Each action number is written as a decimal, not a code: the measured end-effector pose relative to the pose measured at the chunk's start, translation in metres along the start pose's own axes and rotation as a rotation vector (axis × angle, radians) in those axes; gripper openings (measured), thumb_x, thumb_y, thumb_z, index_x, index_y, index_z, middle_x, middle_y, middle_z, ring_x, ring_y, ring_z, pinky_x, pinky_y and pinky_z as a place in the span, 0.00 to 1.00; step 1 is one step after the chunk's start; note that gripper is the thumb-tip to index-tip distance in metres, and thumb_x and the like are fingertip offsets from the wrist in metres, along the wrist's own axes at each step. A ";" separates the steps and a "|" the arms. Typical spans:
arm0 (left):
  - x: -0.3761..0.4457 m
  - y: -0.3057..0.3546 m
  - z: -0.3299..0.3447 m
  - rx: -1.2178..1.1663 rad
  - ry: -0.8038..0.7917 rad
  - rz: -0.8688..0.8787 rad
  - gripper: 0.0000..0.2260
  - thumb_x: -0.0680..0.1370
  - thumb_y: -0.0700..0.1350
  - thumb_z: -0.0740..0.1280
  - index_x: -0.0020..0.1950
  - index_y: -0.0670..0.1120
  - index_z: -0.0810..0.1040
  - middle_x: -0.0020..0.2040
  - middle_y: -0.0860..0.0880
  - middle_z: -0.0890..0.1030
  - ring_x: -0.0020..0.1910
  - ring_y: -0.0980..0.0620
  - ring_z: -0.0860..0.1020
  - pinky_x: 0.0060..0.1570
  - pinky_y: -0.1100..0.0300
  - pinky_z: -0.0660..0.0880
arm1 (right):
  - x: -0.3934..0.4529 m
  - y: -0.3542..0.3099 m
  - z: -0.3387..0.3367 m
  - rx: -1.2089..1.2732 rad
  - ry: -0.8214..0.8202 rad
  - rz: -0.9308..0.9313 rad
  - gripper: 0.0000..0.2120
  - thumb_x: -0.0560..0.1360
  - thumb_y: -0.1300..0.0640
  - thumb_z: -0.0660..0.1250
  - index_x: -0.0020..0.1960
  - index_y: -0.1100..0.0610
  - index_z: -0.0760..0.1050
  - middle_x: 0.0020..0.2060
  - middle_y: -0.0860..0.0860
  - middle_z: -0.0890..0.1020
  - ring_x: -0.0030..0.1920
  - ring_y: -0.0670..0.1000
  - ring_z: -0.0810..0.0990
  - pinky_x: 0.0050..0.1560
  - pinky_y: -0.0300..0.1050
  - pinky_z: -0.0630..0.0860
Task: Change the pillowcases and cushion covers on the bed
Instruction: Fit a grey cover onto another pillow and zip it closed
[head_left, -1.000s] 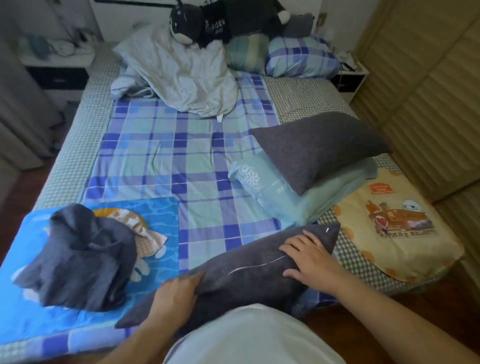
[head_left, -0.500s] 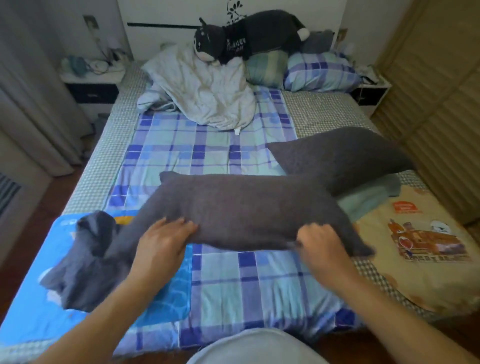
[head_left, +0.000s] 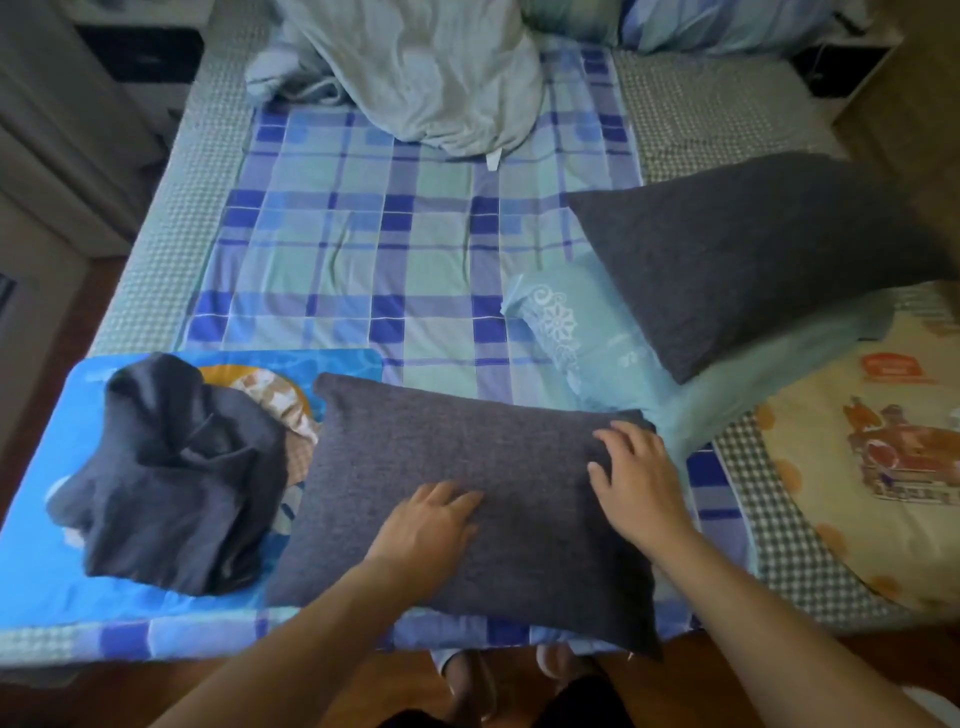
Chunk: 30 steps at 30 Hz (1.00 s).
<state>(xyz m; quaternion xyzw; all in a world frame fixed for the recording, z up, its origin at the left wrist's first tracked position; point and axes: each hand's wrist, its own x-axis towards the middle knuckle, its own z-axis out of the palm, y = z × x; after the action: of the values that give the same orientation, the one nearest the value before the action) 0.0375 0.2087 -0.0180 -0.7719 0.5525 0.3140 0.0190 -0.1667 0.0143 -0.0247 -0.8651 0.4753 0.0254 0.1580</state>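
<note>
Both forearms reach up from the bottom of the frame, and the left hand (head_left: 426, 525) and right hand (head_left: 636, 480) lie palm-down on the dark grey pillow (head_left: 462, 499), fingers released and spread flat, grasping nothing. The pillow lies flat at lower centre on the bed (head_left: 415, 260), near its front edge. A crumpled dark cover (head_left: 171, 483) sits at lower left, a second grey pillow (head_left: 753, 249) at right.

— How do the hands lie?
— Left hand (head_left: 428, 525) lies flat, palm down, fingers straight. Right hand (head_left: 636, 483) too, fingers spread.
— And the arms?
— Both forearms reach forward, bare.
</note>
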 end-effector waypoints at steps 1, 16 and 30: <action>0.010 0.002 0.005 0.008 0.003 0.006 0.23 0.85 0.54 0.56 0.80 0.55 0.60 0.78 0.50 0.63 0.76 0.47 0.62 0.74 0.50 0.63 | 0.008 0.012 0.018 0.022 -0.021 0.124 0.27 0.79 0.46 0.66 0.74 0.54 0.68 0.74 0.57 0.67 0.72 0.61 0.64 0.72 0.58 0.64; 0.029 -0.010 0.078 0.174 -0.252 -0.307 0.38 0.79 0.69 0.53 0.79 0.60 0.32 0.81 0.52 0.34 0.79 0.40 0.33 0.66 0.24 0.59 | -0.047 0.072 0.069 0.845 -0.150 0.688 0.41 0.75 0.37 0.67 0.81 0.46 0.52 0.70 0.52 0.73 0.66 0.53 0.74 0.66 0.54 0.73; 0.034 0.015 0.029 0.055 0.206 -0.132 0.16 0.78 0.52 0.67 0.63 0.47 0.75 0.60 0.44 0.74 0.60 0.40 0.73 0.54 0.42 0.76 | -0.092 0.017 0.044 0.656 0.131 0.723 0.10 0.79 0.50 0.68 0.57 0.51 0.73 0.52 0.48 0.73 0.53 0.52 0.78 0.53 0.49 0.78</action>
<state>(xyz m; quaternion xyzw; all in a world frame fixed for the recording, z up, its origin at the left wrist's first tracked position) 0.0179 0.1848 -0.0534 -0.8338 0.5081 0.2158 0.0039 -0.2262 0.0942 -0.0532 -0.5491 0.7371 -0.1268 0.3729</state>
